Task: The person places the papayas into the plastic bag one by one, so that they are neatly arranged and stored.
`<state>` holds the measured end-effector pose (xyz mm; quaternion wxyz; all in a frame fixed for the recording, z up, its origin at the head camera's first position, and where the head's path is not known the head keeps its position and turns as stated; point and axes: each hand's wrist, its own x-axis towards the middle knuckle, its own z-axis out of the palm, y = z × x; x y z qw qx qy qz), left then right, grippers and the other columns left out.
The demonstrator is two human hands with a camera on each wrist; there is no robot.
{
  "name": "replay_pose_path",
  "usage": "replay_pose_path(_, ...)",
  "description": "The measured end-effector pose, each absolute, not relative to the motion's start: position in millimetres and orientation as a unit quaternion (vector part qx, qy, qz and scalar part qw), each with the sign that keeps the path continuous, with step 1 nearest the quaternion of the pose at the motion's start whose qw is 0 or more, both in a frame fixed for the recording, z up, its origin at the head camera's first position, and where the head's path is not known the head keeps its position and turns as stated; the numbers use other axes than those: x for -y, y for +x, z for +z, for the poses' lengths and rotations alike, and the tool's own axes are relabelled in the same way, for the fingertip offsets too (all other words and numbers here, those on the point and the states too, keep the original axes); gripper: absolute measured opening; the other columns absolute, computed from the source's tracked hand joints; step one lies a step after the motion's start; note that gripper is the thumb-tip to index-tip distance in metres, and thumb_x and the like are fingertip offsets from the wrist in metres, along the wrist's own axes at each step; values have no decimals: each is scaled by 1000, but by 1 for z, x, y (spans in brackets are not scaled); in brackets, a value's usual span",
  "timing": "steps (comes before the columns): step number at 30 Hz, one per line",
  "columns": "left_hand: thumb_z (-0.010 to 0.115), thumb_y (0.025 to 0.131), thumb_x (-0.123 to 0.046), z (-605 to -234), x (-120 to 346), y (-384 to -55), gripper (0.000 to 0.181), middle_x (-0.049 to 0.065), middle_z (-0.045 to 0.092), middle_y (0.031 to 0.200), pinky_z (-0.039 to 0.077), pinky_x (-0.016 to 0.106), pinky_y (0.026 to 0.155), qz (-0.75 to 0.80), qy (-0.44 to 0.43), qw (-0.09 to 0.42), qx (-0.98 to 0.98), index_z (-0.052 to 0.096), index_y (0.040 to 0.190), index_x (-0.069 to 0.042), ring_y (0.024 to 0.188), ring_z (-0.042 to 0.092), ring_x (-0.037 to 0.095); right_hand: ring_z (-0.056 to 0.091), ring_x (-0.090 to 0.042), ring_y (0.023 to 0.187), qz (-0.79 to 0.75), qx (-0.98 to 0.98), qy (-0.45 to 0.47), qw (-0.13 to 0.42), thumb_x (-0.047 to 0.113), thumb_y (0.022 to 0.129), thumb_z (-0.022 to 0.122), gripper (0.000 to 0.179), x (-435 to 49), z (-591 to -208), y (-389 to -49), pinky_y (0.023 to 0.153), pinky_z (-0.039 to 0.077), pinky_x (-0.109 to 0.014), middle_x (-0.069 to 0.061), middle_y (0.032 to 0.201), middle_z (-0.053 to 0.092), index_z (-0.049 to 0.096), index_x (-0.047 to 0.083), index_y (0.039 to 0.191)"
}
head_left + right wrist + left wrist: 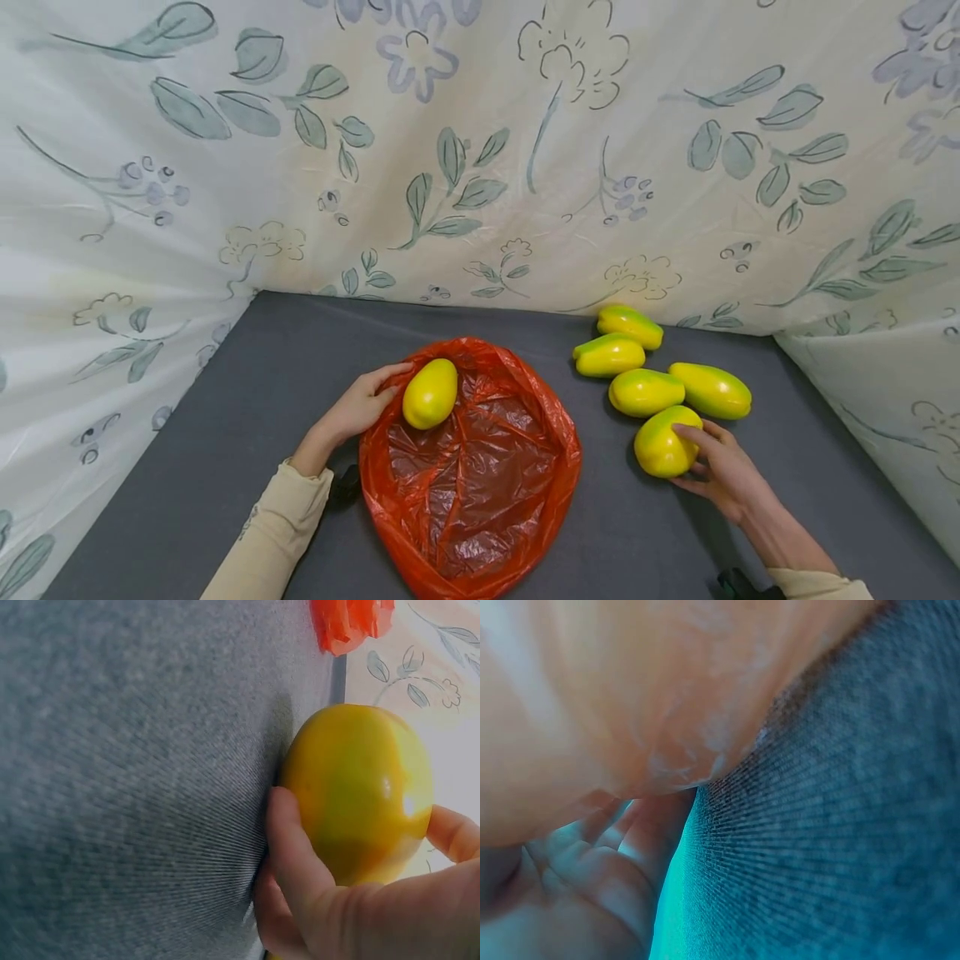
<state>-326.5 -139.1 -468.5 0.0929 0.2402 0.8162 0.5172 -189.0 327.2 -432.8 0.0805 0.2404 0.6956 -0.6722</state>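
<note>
A red plastic bag (480, 467) stands spread wide on the dark cloth, its rim rolled outward. One yellow papaya (430, 394) lies inside by its upper left rim. My left hand (365, 408) holds that side of the rim; the left wrist view shows its palm (592, 892) beside the bag's outer wall (630, 697), fingertips hidden. To the right of the bag my right hand (723, 471) grips a yellow-green papaya (666, 442), thumb and fingers around its near end. In the right wrist view this papaya (356, 795) is low against the cloth.
Several more papayas lie grouped just beyond the right hand, among them one papaya (647, 392) and another papaya (709, 390) close by. Dark grey cloth (225, 433) covers the surface. Flower-printed fabric (465, 167) walls off the back and sides.
</note>
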Motion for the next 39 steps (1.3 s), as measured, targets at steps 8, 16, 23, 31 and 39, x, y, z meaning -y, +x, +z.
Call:
replay_pose_path(8,42,99,2,-469,140,-327,42,27,40,140,51,37,84,519,242,93,-814,41,141,4,110,55,34,21,-49,131,-682,-687,241,62,44,94,56,104,-328,-436,-185,88,47,-52,-33,147,0,-26,10,147)
replay_pose_path(16,42,99,3,-468,140,-325,42,27,40,140,50,41,87,527,239,99,-809,40,141,4,118,50,38,22,-47,131,-698,-667,252,70,45,93,57,105,-334,-437,-182,89,47,-51,-31,148,-3,-29,12,146)
replay_pose_path(23,42,100,2,-467,141,-327,42,28,40,140,51,39,85,532,237,103,-807,40,142,4,115,52,38,33,-40,123,-692,-673,254,65,45,94,56,103,-337,-431,-179,89,47,-51,-27,150,0,-27,14,147)
replay_pose_path(31,43,100,2,-468,141,-326,42,27,39,141,50,41,88,530,233,103,-809,40,142,4,120,49,39,23,-41,131,-693,-674,248,54,45,94,55,102,-334,-425,-178,90,46,-50,-20,154,-11,-26,18,147)
replay_pose_path(39,44,99,1,-466,140,-326,42,27,40,141,49,42,88,522,236,99,-814,41,141,4,119,49,38,19,-40,133,-699,-675,232,40,46,92,57,101,-327,-421,-176,93,43,-53,-14,154,-11,-23,21,149)
